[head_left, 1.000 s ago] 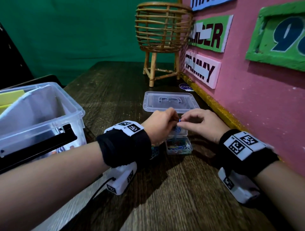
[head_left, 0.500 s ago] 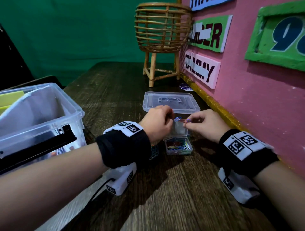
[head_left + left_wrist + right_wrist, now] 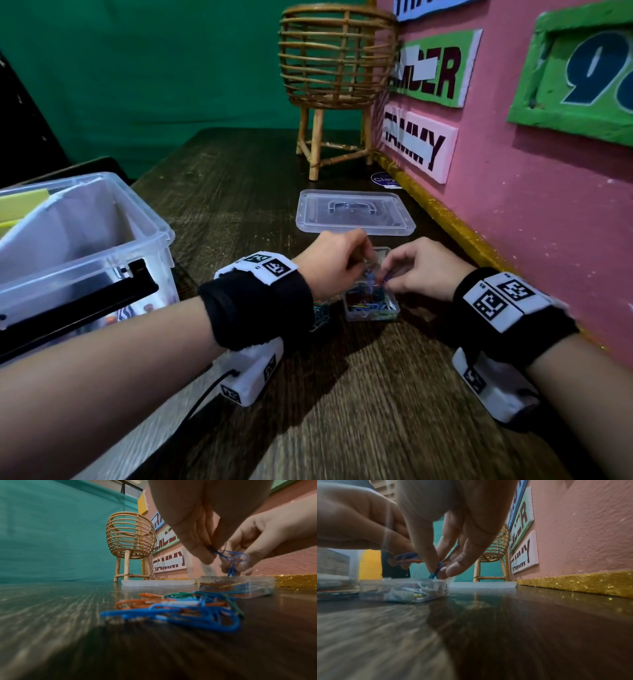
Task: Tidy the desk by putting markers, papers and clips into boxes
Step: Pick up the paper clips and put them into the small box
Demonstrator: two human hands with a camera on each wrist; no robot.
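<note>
A small clear clip box (image 3: 373,306) (image 3: 236,586) (image 3: 404,589) sits on the dark wooden desk, holding coloured paper clips. Just above it, my left hand (image 3: 334,263) (image 3: 204,553) and my right hand (image 3: 416,270) (image 3: 436,566) pinch a tangle of blue and orange paper clips (image 3: 231,558) (image 3: 412,559) between their fingertips. One blue clip hangs from the tangle down to the box rim. A loose pile of blue, orange and green clips (image 3: 180,605) (image 3: 320,313) lies on the desk left of the box, under my left wrist.
A clear lid (image 3: 354,212) lies beyond the box. A large clear bin (image 3: 89,246) with papers stands at the left. A rattan basket stand (image 3: 337,68) is at the back, and the pink wall with a gold strip (image 3: 445,219) runs along the right.
Both hands have lowered and come together over the clip box, bringing the pinched clips down to its rim.
</note>
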